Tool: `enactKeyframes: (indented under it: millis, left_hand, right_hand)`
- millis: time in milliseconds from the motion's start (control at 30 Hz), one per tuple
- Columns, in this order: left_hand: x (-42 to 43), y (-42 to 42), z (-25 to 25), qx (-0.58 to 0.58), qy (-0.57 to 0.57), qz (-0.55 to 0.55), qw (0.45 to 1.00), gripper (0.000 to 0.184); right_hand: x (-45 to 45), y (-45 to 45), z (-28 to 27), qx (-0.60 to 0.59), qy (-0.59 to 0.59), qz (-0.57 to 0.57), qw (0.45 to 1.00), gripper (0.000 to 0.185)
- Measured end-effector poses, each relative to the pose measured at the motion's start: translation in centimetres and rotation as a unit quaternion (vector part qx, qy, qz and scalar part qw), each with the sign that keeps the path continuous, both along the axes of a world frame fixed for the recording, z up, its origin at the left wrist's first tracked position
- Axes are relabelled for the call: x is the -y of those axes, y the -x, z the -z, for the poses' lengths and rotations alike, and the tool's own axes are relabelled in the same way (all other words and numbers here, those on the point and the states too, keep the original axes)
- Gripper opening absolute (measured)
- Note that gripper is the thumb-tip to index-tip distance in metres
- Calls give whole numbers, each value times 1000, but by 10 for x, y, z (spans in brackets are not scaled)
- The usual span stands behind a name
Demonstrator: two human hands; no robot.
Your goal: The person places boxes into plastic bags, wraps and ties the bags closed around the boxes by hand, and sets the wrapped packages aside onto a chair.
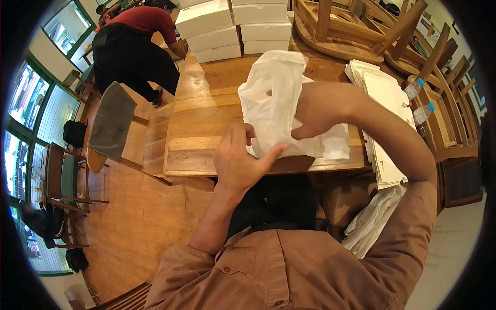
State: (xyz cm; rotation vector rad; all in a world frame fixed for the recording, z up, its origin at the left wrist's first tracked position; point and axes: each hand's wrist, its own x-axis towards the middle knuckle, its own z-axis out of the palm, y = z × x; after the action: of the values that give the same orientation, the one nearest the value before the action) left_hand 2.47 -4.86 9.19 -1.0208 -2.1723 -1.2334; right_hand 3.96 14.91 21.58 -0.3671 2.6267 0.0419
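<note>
"White plastic, all crumpled up! What is it?"

"It looks like a bag (274, 98). It is on the wooden table (199, 139), by the near edge."

"What about the left hand (237, 155)?"

"It is at the near edge of the table, at the bag's left side. The thumb sticks out wide over the bag, and the fingers are bent."

"And the right hand (318, 111)?"

"It is above the table, up against the bag's right side. The bag hides most of its fingers, so I can't tell how tight it holds."

"What else do you see?"

"White boxes (217, 31) stand in piles at the far side of the table. A stack of flat white card (369, 98) lies at its right end. Two blue-capped bottles (413, 91) are to the right of the table."

"Who is that?"

"Someone in a red shirt (139, 23), bending down left of the table, near its far end."
</note>
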Motion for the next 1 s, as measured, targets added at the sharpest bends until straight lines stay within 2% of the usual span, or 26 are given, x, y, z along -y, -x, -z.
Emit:
enactKeyframes:
  millis: [67, 100, 167, 200, 267, 300, 400, 433, 500, 567, 600, 667, 700, 733, 767, 800, 867, 1000]
  left_hand:
    - [-5, 5, 4, 0, -7, 9, 1000, 31]
    - [-7, 7, 6, -4, -15, 19, 1000, 28]
    - [-7, 7, 8, -16, -20, 20, 999, 26]
    - [-8, 8, 9, -30, -25, 16, 999, 25]
    - [-7, 8, 8, -34, -17, 22, 999, 24]
    - [-7, 8, 6, -40, -9, 22, 999, 23]
    - [-2, -8, -8, -83, -36, 46, 995, 22]
    - [-6, -13, -20, -82, -34, 49, 995, 22]
    - [-16, -32, -49, -168, -95, 193, 962, 22]
    - [-34, -29, -73, -192, -51, 225, 954, 8]
    - [-43, -22, -78, -189, -51, 225, 954, 8]
    - [-63, -6, -87, -129, 176, 205, 954, 20]
    - [-75, 0, -93, -131, 175, 208, 953, 20]
    - [-86, 4, -100, -30, 316, 197, 928, 30]
    - [-95, 7, -103, 72, 447, 180, 873, 40]
    - [-101, 10, -98, 70, 446, 182, 873, 40]
    - [-112, 17, -76, -58, 484, 219, 845, 51]
    - [-118, 10, -58, -65, 538, 156, 826, 51]
  right_hand:
    - [-16, -12, -8, -37, 93, -26, 995, 57]
    - [-18, -20, -18, -35, 93, -22, 995, 57]
    - [-19, -40, -37, -4, 77, -36, 996, 72]
    - [-23, -50, -39, -3, 78, -31, 996, 72]
    - [-31, -71, -38, -125, 8, -94, 988, 73]
    - [-32, -79, -37, -125, 7, -93, 988, 73]
    - [-31, -96, -31, -180, -35, -114, 976, 66]
    - [-30, -102, -27, -223, -55, -115, 966, 51]
    - [-28, -111, -21, -304, -93, -117, 941, 23]
    - [-25, -116, -23, -298, -81, -93, 947, 21]
    - [-21, -118, -26, -307, -118, -59, 942, 19]
    - [-20, -120, -33, -317, -147, -25, 937, 15]
    - [-23, -119, -33, -318, -148, -23, 936, 15]
    - [-28, -118, -33, -325, -108, -19, 939, 13]
    - [-32, -117, -33, -330, -67, -16, 941, 12]
    - [-38, -115, -32, -330, -69, -13, 941, 12]
    - [-47, -115, -31, -378, -64, -36, 923, 9]
    - [-54, -125, -24, -412, -49, -59, 908, 9]
